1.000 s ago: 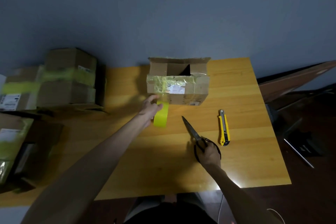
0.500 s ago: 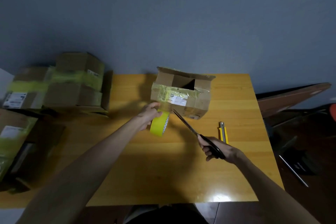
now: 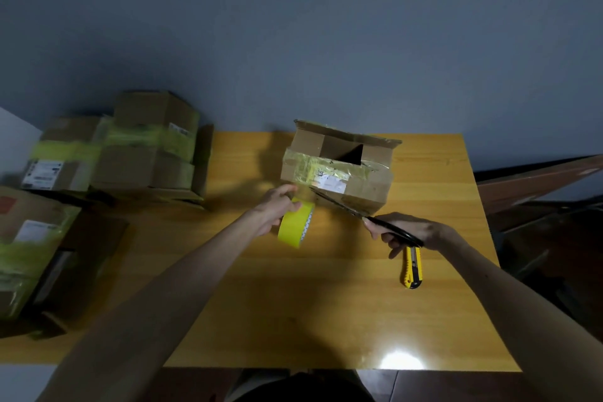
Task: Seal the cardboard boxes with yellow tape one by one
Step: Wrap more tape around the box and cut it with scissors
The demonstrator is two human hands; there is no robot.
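Status: the boxes off to the left of the frame look done. The stack of cardboard boxes [image 3: 146,153] at upper left carries yellow-green tape bands, and the box at the left edge [image 3: 32,248] is wrapped too. The current cardboard box [image 3: 355,196] sits at the far middle of the wooden table [image 3: 293,303]. It has tape across its upper front over a white label, but the top flaps stand up and a dark gap shows in the lid, so it's not sealed yet. My read: I'm at the cut step for this strip, then the top opening needs closing and more tape. My left hand [image 3: 275,207] holds the yellow tape roll [image 3: 295,227] just below the box's lower-left corner, fingers curled round it and thumb on the outer face. The roll is tilted; I can't tell whether it's lifted or touching the table. My right hand [image 3: 411,232] grips the black scissors [image 3: 349,209] at the handles, though whether my fingers go through the loops I can't tell. The blades look nearly closed, tip pointing up-left at the spot between roll and box. I can't make out the tape strip itself there. The yellow utility knife [image 3: 411,268] lies on the table just below my right hand, untouched.
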